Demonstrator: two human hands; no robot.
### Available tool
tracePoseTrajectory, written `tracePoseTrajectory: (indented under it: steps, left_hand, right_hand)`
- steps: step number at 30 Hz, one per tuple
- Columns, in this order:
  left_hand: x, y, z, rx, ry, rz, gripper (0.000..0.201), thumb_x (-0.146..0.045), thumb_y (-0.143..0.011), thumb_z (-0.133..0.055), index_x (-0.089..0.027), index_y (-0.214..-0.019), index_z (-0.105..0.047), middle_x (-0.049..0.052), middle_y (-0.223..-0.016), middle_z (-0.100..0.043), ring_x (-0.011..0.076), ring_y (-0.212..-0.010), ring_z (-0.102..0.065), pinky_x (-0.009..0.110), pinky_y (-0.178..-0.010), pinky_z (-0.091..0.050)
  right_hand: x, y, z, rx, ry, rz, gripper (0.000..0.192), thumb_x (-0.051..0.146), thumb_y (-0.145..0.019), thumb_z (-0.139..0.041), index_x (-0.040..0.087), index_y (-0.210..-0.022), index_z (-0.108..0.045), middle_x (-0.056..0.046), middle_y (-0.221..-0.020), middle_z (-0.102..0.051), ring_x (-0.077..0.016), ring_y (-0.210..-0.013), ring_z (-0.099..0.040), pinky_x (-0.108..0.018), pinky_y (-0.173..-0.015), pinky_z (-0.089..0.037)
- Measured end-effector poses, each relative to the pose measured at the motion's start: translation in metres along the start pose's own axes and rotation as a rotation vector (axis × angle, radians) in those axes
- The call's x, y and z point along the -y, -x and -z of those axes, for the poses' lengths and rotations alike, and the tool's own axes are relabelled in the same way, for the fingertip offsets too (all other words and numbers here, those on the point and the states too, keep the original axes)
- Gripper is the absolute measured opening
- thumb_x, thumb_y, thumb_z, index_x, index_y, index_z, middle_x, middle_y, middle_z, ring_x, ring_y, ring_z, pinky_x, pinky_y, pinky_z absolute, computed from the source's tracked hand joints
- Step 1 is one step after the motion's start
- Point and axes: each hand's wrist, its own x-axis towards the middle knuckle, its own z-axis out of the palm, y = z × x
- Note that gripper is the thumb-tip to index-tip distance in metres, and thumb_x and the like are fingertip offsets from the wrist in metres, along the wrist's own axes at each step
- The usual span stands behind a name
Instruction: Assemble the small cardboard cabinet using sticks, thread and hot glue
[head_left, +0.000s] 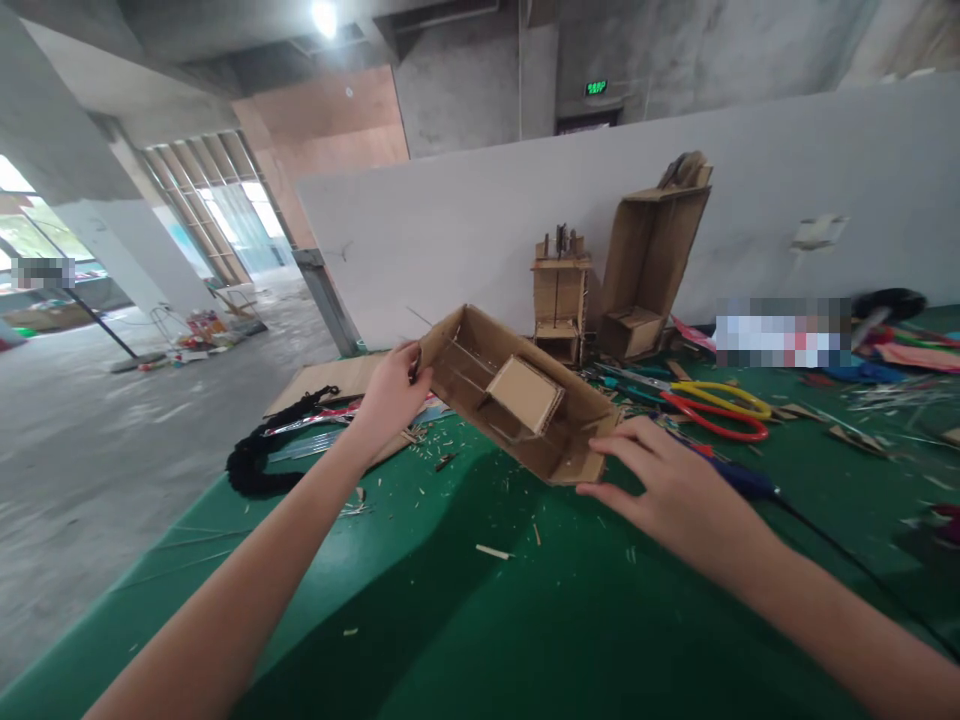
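Two bare hands hold a long open cardboard box (517,395) tilted above the green counter (480,600), its open side facing the camera. The left hand (390,395) pinches the box's upper left end, fingers curled round the rim. The right hand (667,480) is spread, its fingertips pressed against the lower right end of the box, near the counter. Inside the box sits a small cardboard block (525,392) fixed to thin sticks that cross the interior.

Behind it, red-and-yellow scissors (716,405) lie on the counter, well apart from two cardboard models – a small shelf unit (559,300) and a taller leaning case (649,265) – that stand against a white partition. A black furry strip (266,450) lies at the counter's left edge, and wood splinters are scattered about.
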Motion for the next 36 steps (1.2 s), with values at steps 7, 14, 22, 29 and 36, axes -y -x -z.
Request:
tracePoseTrajectory:
  steps: [7,14,22,29,36]
  left_hand:
    - [-0.027,-0.019,0.023,-0.225,-0.126,-0.277,0.043,0.0,-0.079,-0.04,-0.02,-0.111,-0.06,0.007,-0.13,-0.051,0.0208,-0.115,-0.052,0.036,-0.1,-0.042]
    - [-0.048,-0.009,0.021,-0.224,-0.166,-0.33,0.049,0.0,-0.08,-0.041,-0.026,-0.12,-0.054,0.008,-0.137,-0.029,0.0183,-0.095,-0.06,0.043,-0.098,-0.044]
    - [-0.057,-0.018,0.017,-0.136,-0.156,-0.346,0.049,0.002,-0.08,-0.039,-0.023,-0.119,-0.055,0.007,-0.111,-0.048,0.0178,-0.096,-0.054,0.037,-0.092,-0.044]
    - [-0.07,-0.019,0.009,-0.131,-0.107,-0.453,0.048,0.004,-0.079,-0.036,-0.02,-0.117,-0.053,0.005,-0.102,-0.053,0.0151,-0.09,-0.054,0.028,-0.081,-0.045]
    - [-0.071,-0.018,0.006,-0.192,-0.045,-0.435,0.034,0.001,-0.08,-0.042,-0.019,-0.104,-0.053,0.003,-0.101,-0.06,0.0133,-0.092,-0.057,0.025,-0.081,-0.045]
  right_hand:
    - [0.02,0.001,-0.041,0.109,-0.175,-0.113,0.039,0.036,-0.09,-0.046,0.021,-0.126,-0.05,-0.012,-0.114,-0.054,-0.0258,-0.101,-0.06,-0.043,-0.085,-0.053]
    - [0.019,0.007,-0.039,0.243,-0.223,-0.097,0.039,0.03,-0.091,-0.043,0.018,-0.128,-0.046,-0.014,-0.127,-0.051,-0.0266,-0.111,-0.056,-0.045,-0.091,-0.049]
    - [0.002,0.011,-0.019,0.183,-0.156,-0.179,0.016,0.025,-0.091,-0.039,0.019,-0.096,-0.053,-0.006,-0.086,-0.065,-0.0195,-0.067,-0.064,-0.033,-0.059,-0.05]
    - [-0.029,0.014,0.007,0.035,0.329,-0.281,0.023,0.021,-0.08,-0.044,0.015,-0.099,-0.055,-0.013,-0.092,-0.063,-0.0309,-0.088,-0.061,-0.038,-0.06,-0.048]
    - [-0.06,0.041,0.012,0.304,0.539,-0.358,0.038,0.017,-0.079,-0.045,0.017,-0.116,-0.056,-0.015,-0.085,-0.061,-0.0334,-0.081,-0.059,-0.034,-0.05,-0.044]
